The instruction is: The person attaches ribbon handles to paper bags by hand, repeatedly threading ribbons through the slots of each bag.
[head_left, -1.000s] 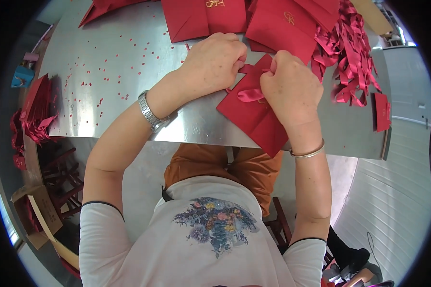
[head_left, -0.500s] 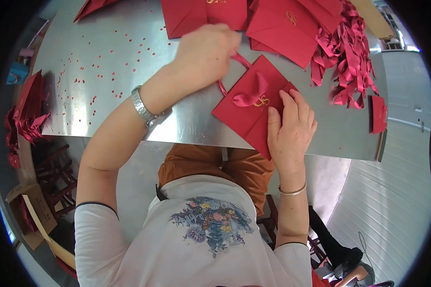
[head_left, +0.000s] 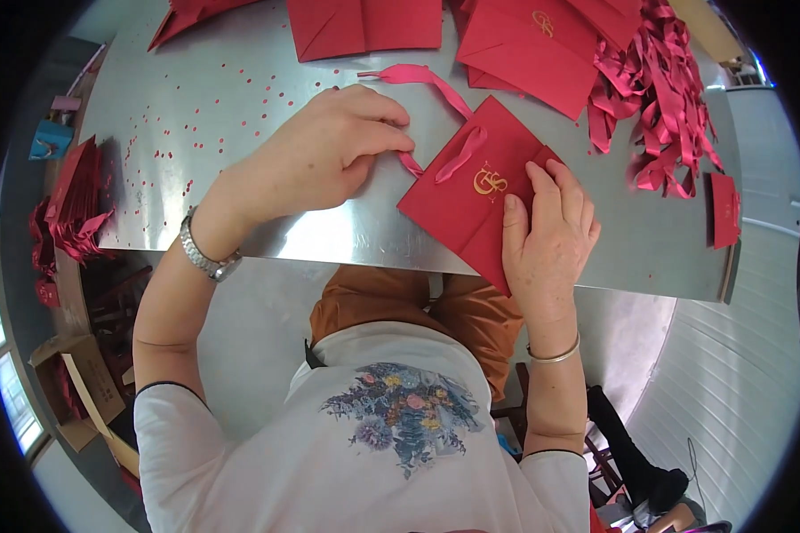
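Observation:
A small red paper bag [head_left: 458,200] with a gold emblem lies flat and turned cornerwise near the table's front edge. A dark pink ribbon [head_left: 462,155] loops across its face. One ribbon end stretches loose over the table beyond the bag; the other leads from the bag's left edge to my left hand [head_left: 333,151]. That hand is curled, its fingertips at this short end, though the grip itself is partly hidden. My right hand [head_left: 551,231] holds the bag down on its right side, thumb on the face and fingers by the edge.
More red bags [head_left: 529,49] lie along the far side, beside a heap of pink ribbons [head_left: 662,98]. Small red paper dots are scattered over the metal table [head_left: 267,155]. Folded bags [head_left: 71,200] with ribbons lie at left, above an open cardboard box [head_left: 84,391].
My left hand has let go of the far ribbon end, which now lies stretched out, and has come lower toward the short end. My right hand still holds the bag.

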The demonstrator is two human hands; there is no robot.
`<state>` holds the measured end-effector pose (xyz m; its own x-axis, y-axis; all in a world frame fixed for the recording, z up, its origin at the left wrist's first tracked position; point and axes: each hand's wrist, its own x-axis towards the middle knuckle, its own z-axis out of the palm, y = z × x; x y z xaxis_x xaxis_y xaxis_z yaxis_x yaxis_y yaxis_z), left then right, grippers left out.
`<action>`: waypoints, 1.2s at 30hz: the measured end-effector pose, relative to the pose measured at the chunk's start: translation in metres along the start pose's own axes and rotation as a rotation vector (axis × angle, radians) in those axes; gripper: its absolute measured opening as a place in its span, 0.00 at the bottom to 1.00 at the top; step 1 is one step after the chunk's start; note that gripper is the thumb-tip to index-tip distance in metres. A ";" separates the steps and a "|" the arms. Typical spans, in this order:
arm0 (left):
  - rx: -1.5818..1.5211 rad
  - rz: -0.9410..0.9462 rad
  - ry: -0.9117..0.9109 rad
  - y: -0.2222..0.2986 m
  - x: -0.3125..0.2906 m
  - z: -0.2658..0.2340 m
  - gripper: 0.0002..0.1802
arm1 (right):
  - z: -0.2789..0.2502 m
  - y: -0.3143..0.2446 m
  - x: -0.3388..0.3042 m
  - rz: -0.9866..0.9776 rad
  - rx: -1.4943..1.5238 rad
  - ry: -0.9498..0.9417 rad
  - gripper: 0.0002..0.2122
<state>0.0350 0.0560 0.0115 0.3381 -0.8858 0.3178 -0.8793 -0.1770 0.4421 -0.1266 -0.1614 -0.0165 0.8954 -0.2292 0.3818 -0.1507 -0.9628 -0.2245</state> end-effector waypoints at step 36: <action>0.024 -0.580 0.301 0.087 -0.016 0.051 0.12 | 0.000 0.001 -0.005 -0.025 -0.008 0.092 0.17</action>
<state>-0.0641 0.0334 0.0022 0.8359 -0.4854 0.2562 -0.5322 -0.6027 0.5946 -0.1309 -0.1614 -0.0189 0.8566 -0.2172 0.4680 -0.1326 -0.9693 -0.2071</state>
